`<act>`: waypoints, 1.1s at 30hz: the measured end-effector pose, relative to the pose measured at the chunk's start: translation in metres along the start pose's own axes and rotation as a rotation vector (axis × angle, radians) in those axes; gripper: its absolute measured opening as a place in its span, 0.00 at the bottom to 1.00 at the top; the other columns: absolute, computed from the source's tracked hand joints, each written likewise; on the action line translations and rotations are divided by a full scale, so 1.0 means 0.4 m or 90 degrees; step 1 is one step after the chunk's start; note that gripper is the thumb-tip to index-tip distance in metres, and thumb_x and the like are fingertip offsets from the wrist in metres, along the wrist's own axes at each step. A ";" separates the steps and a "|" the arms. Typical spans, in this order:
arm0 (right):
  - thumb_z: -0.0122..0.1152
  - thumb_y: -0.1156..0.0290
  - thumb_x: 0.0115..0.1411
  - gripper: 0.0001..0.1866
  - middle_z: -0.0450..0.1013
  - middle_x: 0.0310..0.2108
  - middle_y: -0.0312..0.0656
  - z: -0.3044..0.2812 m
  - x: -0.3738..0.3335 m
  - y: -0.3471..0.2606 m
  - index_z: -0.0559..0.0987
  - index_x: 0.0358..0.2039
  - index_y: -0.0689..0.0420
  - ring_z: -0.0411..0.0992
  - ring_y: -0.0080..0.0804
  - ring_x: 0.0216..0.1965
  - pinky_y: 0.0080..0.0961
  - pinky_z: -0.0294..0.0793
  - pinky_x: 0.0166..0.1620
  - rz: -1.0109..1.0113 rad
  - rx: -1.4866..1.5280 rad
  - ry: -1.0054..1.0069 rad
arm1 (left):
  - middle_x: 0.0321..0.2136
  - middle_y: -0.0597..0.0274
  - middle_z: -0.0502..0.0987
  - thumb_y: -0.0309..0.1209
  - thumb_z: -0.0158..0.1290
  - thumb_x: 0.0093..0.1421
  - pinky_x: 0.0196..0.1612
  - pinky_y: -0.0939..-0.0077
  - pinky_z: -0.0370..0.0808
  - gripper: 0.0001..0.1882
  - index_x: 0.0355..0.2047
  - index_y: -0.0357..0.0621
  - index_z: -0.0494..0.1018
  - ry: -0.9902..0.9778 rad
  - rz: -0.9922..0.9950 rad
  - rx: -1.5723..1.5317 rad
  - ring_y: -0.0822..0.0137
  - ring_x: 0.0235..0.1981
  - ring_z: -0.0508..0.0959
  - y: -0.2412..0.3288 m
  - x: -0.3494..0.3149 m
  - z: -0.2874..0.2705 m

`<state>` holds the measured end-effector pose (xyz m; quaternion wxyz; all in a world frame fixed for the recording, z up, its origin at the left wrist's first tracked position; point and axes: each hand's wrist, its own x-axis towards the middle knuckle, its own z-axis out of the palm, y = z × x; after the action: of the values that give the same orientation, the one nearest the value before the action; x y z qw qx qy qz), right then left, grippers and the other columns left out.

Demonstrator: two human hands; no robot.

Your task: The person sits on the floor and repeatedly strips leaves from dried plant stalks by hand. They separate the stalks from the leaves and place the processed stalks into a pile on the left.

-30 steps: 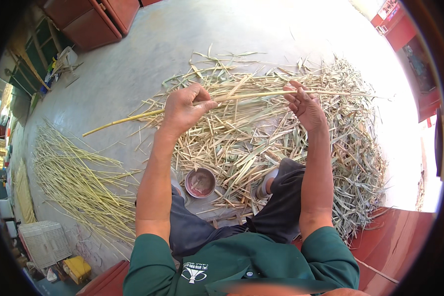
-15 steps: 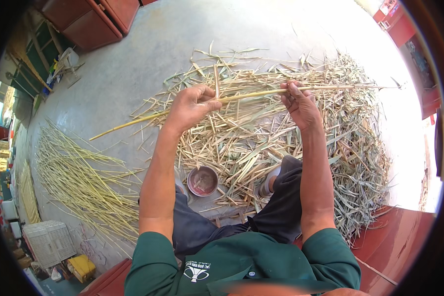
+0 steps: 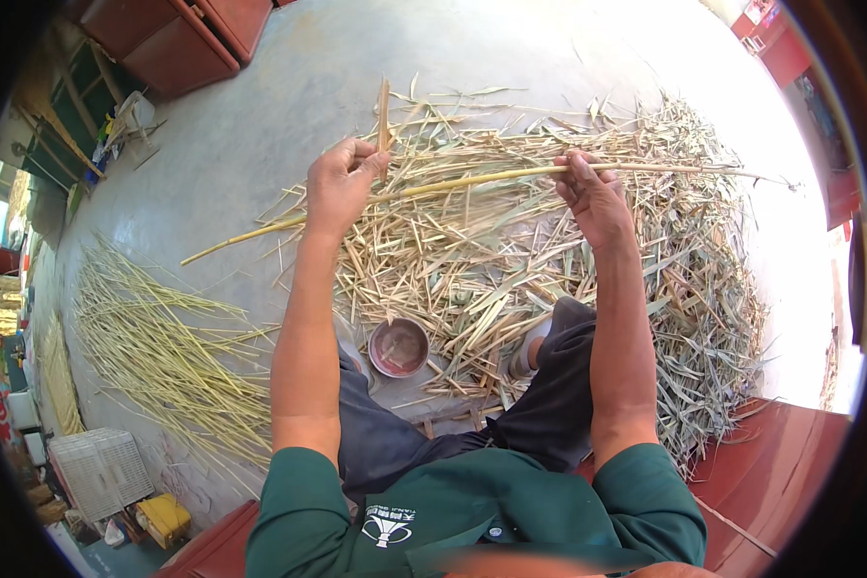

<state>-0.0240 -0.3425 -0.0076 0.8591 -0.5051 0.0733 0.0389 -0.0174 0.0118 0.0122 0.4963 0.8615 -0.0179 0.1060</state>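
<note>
Stalk (image 3: 472, 180) stays in the grip of the right hand (image 3: 597, 199); the left hand (image 3: 337, 188), moved higher, pinches a husk strip (image 3: 383, 116).

Left head fisheye, close above my shirt (image 3: 462, 501), facing steeply down and forward; shirt at 6 o'clock, floor (image 3: 328, 77) toward 12, rim edges bending.
</note>
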 end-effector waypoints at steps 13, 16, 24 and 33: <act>0.67 0.65 0.64 0.16 0.80 0.40 0.43 0.123 -0.001 0.103 0.76 0.47 0.61 0.81 0.30 0.38 0.20 0.82 0.38 0.071 -0.032 -0.017 | 0.23 0.65 0.80 0.39 0.63 0.55 0.37 0.65 0.66 0.09 0.30 0.47 0.81 -0.095 0.402 0.395 0.62 0.28 0.77 0.061 -0.046 0.090; 0.66 0.65 0.65 0.16 0.80 0.40 0.42 0.077 0.003 0.051 0.76 0.48 0.61 0.81 0.29 0.40 0.18 0.82 0.39 0.045 -0.011 0.040 | 0.23 0.60 0.80 0.36 0.64 0.54 0.40 0.62 0.67 0.07 0.26 0.48 0.80 -0.145 0.231 0.426 0.57 0.27 0.78 0.047 -0.032 -0.012; 0.61 0.67 0.68 0.17 0.81 0.41 0.43 0.048 -0.012 0.015 0.76 0.51 0.65 0.81 0.29 0.42 0.19 0.82 0.41 0.057 -0.090 0.072 | 0.26 0.59 0.83 0.35 0.64 0.53 0.44 0.66 0.66 0.08 0.31 0.47 0.82 -0.144 0.126 0.369 0.58 0.29 0.79 -0.001 -0.027 -0.095; 0.62 0.63 0.67 0.16 0.81 0.39 0.43 0.132 -0.044 0.094 0.80 0.45 0.64 0.81 0.28 0.40 0.21 0.81 0.40 0.127 -0.086 -0.072 | 0.24 0.56 0.82 0.37 0.66 0.54 0.29 0.70 0.73 0.12 0.32 0.41 0.83 -0.169 0.152 0.166 0.63 0.24 0.81 0.081 -0.046 0.108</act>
<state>-0.0420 -0.2777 -0.0117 0.8177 -0.5490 0.0719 0.1575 -0.0328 -0.0431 0.0153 0.3578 0.9166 -0.1709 0.0511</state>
